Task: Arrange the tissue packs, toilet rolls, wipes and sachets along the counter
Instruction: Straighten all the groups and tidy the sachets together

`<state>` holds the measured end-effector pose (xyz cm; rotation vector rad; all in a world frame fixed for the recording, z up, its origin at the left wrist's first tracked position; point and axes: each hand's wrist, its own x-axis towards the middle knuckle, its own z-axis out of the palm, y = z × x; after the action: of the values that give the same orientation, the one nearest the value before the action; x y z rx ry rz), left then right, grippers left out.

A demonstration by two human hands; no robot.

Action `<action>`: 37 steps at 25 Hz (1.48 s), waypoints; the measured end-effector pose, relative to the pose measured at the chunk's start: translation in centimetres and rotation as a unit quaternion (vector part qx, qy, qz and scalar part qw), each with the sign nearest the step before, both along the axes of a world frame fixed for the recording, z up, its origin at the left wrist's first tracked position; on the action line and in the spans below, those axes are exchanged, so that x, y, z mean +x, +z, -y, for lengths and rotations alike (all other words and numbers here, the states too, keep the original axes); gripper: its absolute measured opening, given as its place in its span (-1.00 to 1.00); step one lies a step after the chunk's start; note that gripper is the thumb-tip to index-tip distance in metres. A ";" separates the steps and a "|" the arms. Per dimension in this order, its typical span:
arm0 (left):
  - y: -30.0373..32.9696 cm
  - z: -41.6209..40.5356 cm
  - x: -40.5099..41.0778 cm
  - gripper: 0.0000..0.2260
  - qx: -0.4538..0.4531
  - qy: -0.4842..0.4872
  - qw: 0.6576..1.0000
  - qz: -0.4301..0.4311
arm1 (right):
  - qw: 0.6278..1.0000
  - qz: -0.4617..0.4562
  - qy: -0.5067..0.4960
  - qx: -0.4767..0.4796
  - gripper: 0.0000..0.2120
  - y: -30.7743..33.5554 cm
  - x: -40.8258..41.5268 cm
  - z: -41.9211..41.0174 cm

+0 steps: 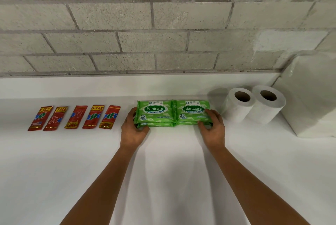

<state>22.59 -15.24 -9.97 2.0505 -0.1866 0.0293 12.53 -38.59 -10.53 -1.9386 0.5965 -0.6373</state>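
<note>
Wipes packs [173, 113] lie between both hands' grip.

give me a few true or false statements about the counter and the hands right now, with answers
1. Five red sachets lie in a row left of the green wipes packs. True.
2. The left hand holds a toilet roll. False: it grips the left end of the wipes packs.
3. Two toilet rolls stand upright right of the wipes. True.
4. The right hand rests flat on the bare counter. False: it grips the right end of the wipes.
5. The wipes packs are blue. False: they are green.
</note>
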 end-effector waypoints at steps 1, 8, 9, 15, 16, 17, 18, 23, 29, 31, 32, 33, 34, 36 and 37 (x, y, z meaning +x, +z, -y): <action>0.0 0.0 0.0 -0.40 0.003 -0.001 1.000 0.000 | 1.000 0.002 0.000 0.005 -0.58 0.0 0.0 0.0; 0.3 0.3 -0.1 -0.37 0.008 -0.003 1.000 -0.004 | 1.000 0.013 -0.003 0.016 -0.57 -0.2 0.1 0.2; 0.4 0.3 -0.2 -0.38 0.006 -0.002 1.000 -0.001 | 1.000 0.015 0.000 0.019 -0.57 -0.2 0.1 0.3; 0.6 0.5 -1.1 -0.41 -0.009 0.002 1.000 0.022 | 0.999 -0.021 0.008 -0.026 -0.53 -0.5 0.1 0.1; 0.6 0.6 -1.5 -0.41 -0.012 0.019 1.000 0.020 | 0.999 -0.031 0.006 -0.043 -0.51 -0.6 -0.1 0.0; 0.6 0.5 -1.8 -0.40 -0.020 0.039 0.999 0.015 | 0.997 -0.040 0.000 -0.062 -0.50 -0.6 -0.3 -0.1; 0.4 0.4 -2.2 -0.41 -0.032 0.055 0.998 0.010 | 0.996 -0.047 -0.008 -0.080 -0.50 -0.7 -0.6 -0.2; -0.4 -1.0 -3.8 -0.50 -0.094 0.061 0.994 -0.014 | 0.986 -0.055 -0.036 -0.150 -0.58 -0.7 -3.0 -2.4; -0.3 -3.6 -5.7 -0.56 -0.003 -0.089 0.996 -0.009 | 0.982 -0.058 0.027 -0.180 -0.67 -0.6 -4.7 -9.2; 0.8 -5.5 -5.7 -0.58 0.032 -0.148 0.988 -0.013 | 0.983 -0.064 0.032 -0.170 -0.70 -0.6 -4.5 -12.9; 1.3 -6.9 -5.5 -0.61 0.037 -0.160 0.986 -0.019 | 0.982 -0.066 0.040 -0.170 -0.71 -0.6 -4.3 -15.1; 1.8 -8.5 -5.2 -0.63 0.039 -0.168 0.985 -0.025 | 0.982 -0.067 0.048 -0.172 -0.70 -0.6 -4.0 -17.1; 2.2 -10.0 -4.8 -0.66 0.045 -0.178 0.983 -0.031 | 0.981 -0.069 0.054 -0.172 -0.70 -0.6 -3.6 -18.8; 2.6 -13.2 -3.8 -0.70 0.066 -0.190 0.979 -0.036 | 0.981 -0.072 0.053 -0.170 -0.70 -0.4 -2.7 -21.9; 2.7 -14.5 -3.4 -0.71 0.073 -0.188 0.979 -0.035 | 0.982 -0.077 0.051 -0.164 -0.70 -0.4 -2.3 -23.0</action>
<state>19.22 -0.71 -7.26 2.1257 -0.5435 -0.2995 10.22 -15.62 -10.88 -2.3277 0.5065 -0.5507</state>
